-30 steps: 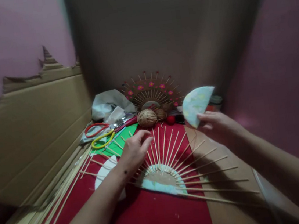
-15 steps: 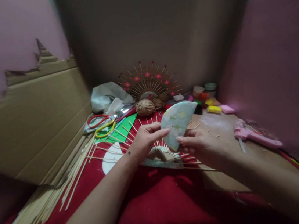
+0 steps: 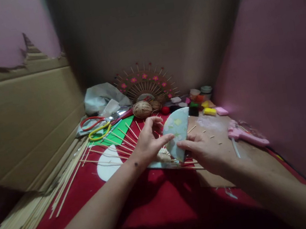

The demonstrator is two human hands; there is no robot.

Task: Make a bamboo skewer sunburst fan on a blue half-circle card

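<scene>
A pale blue half-round piece with a yellow-and-white floral pattern (image 3: 179, 123) is tilted up in front of me. My right hand (image 3: 200, 146) pinches its lower right part, thumb on the near face, other fingers mostly hidden behind. At its left edge is my left hand (image 3: 152, 139), fingers curved and parted from the thumb, whose tip lies against the patterned face. Beneath both hands, thin sticks (image 3: 122, 137) fan out from a half-round base (image 3: 160, 164), partly covered by the hands. A white rounded piece (image 3: 108, 164) lies under the sticks at left.
Scissors (image 3: 95, 133) rest on green paper (image 3: 123, 130). Long sticks (image 3: 37, 206) lie by the cardboard wall (image 3: 35, 127). Behind are twine balls (image 3: 142, 109) and a flower-decorated stick fan (image 3: 145, 83). At right, a pink glue gun (image 3: 247, 136) lies on a brown board (image 3: 264, 159).
The patterned piece has turned more upright and sits slightly lower. My left fingers have come away from its edge, leaving the thumb against it. The view has shifted slightly right.
</scene>
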